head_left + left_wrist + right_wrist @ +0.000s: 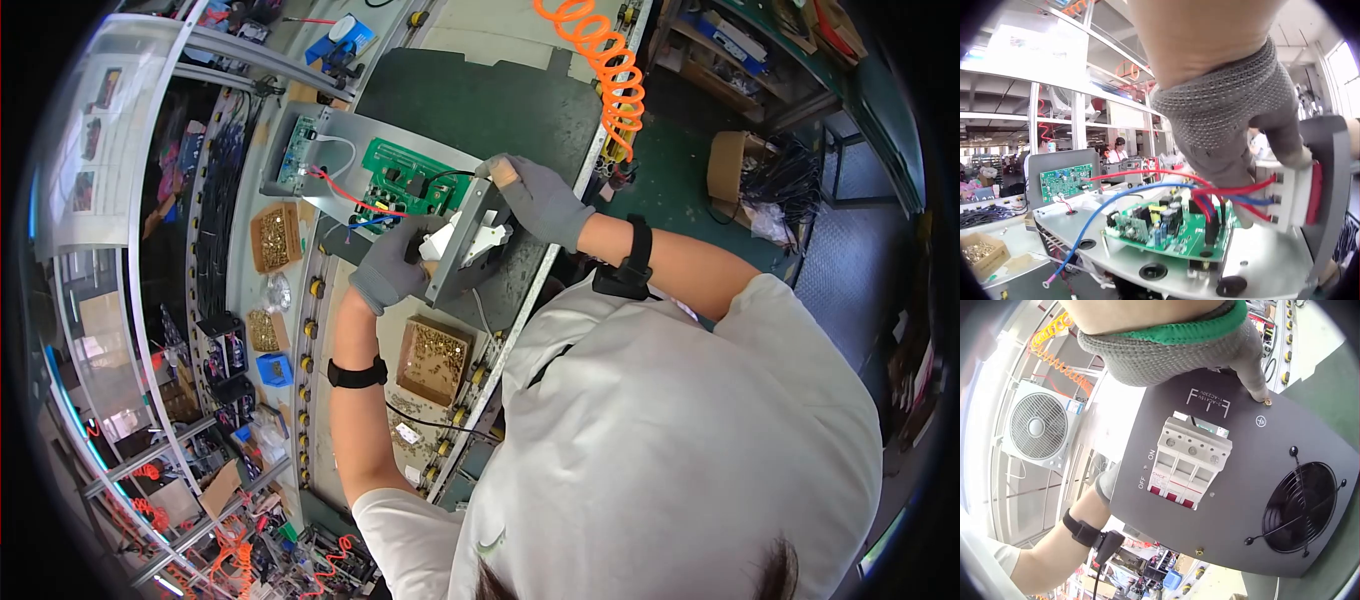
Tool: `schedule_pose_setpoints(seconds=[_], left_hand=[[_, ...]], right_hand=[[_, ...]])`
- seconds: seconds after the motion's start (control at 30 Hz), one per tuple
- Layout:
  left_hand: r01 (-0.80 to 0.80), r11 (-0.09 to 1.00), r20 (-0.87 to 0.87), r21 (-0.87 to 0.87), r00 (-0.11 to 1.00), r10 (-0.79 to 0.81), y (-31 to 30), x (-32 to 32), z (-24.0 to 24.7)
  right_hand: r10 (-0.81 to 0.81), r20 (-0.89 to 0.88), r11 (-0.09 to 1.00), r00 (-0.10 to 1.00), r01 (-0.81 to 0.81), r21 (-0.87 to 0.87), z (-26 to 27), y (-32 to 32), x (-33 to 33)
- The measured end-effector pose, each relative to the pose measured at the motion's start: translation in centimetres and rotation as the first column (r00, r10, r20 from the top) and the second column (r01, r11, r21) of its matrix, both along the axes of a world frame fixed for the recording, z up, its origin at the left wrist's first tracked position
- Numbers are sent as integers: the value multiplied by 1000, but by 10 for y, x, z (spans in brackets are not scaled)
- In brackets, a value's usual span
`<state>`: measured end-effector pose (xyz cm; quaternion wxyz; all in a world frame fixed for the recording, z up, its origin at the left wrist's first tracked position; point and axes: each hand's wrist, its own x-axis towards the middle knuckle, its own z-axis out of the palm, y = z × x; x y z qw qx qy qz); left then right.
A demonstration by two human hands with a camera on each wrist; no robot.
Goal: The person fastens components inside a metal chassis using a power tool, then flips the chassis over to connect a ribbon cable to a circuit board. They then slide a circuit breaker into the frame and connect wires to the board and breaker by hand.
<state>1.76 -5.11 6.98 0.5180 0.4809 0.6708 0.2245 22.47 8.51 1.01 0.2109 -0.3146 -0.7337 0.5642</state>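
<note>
A dark grey metal end panel [1229, 512] stands upright at the end of a metal chassis. In its cutout sits a white three-pole circuit breaker [1180, 464] with red switch levers. Behind the panel, my gloved left hand [393, 265] grips the breaker's body, beside red and blue wires [1244, 190]. My gloved right hand [545, 200] holds the panel's upper edge, one fingertip at a small brass screw [1267, 402] near the earth mark. The green circuit board [420, 180] lies on the chassis, close to the left hand.
A black fan grille [1305, 509] fills the panel's other side. Cardboard trays of brass screws [435, 358] [275, 238] and a blue bin [274, 370] stand near the roller conveyor. An orange coiled hose [610, 75] hangs at the far end.
</note>
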Motion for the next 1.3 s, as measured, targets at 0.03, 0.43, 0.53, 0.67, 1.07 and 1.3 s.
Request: schedule_pose_setpoints(seconds=[0.03,0.43,0.53,0.67,1.07,1.3], left_hand=[[-4,1000,-1,-1,1000,4,-3,0,-4],[-125,992,378,-20,918,123,-3,0,11],[56,998,-101,36,994,-52,-8,31,30],[126,985,-598,-121,782,-173,-5,53,29],[-62,943,-708,327,645,288,-28,80,-3],[-340,650,-422,680,544,726,-94,113,-16]], right_hand=[[33,-31,999,999,-35,-38,-1,0,1],[276,171,939,946,-303,162,5,5,17],[209,172,948,963,-242,206,3,0,16],[194,197,951,961,-233,202,11,0,15],[212,-81,964,974,-195,181,-24,11,8],[253,-76,956,965,-237,176,-32,16,18]])
